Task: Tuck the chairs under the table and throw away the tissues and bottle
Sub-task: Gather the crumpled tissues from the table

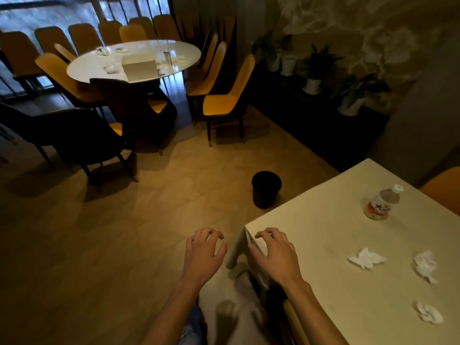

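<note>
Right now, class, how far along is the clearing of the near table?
Disposal has not begun: three tissues and the bottle sit on the table. Both hands, left and right, are empty. The bin waits on the floor.

Open floor point(124, 232) — bin point(265, 189) seemingly unobstructed

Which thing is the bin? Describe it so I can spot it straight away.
Start at the near white table on the right, with the bottle and crumpled tissues on it. Just off its far-left edge, on the tiled floor, stands the bin: a small, round, black tub with an open top, standing alone, clear of the chairs.
</note>
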Motion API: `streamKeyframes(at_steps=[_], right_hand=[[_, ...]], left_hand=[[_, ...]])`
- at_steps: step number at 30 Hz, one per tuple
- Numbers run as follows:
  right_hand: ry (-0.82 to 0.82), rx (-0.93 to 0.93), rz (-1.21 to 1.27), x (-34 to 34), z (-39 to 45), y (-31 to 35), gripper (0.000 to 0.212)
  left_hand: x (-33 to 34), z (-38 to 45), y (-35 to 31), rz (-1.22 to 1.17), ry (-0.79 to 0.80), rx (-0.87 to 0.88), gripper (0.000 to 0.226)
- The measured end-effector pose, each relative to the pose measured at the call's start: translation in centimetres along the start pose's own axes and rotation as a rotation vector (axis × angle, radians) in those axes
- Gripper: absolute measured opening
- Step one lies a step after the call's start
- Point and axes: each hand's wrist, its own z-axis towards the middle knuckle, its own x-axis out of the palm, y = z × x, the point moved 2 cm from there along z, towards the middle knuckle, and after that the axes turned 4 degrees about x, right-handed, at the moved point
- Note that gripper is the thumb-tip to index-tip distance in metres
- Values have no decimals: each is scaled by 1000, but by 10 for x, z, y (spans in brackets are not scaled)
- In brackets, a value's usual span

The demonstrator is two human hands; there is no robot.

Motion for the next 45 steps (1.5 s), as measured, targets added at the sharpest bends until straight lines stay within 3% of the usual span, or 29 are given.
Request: streamKeyframes(at_steps=[5, 14, 24, 37, 45], right_hand=[[-39, 57, 40, 16, 64, 27, 42], [-110, 184, 14, 36, 184, 92, 46], [-237, 361, 42, 38, 240, 111, 44], [-384, 486, 78, 8, 295, 69, 45], [-483, 694, 118, -46, 345, -35, 52]], left_hand=[[5, 73, 43, -2, 37, 46, 30], [-9, 220, 128, -50, 116, 187, 43], [-1, 313, 151, -77, 237, 342, 49], [44, 409, 93, -112, 334, 557, 37], [116, 505, -24, -102, 445, 762, 55]])
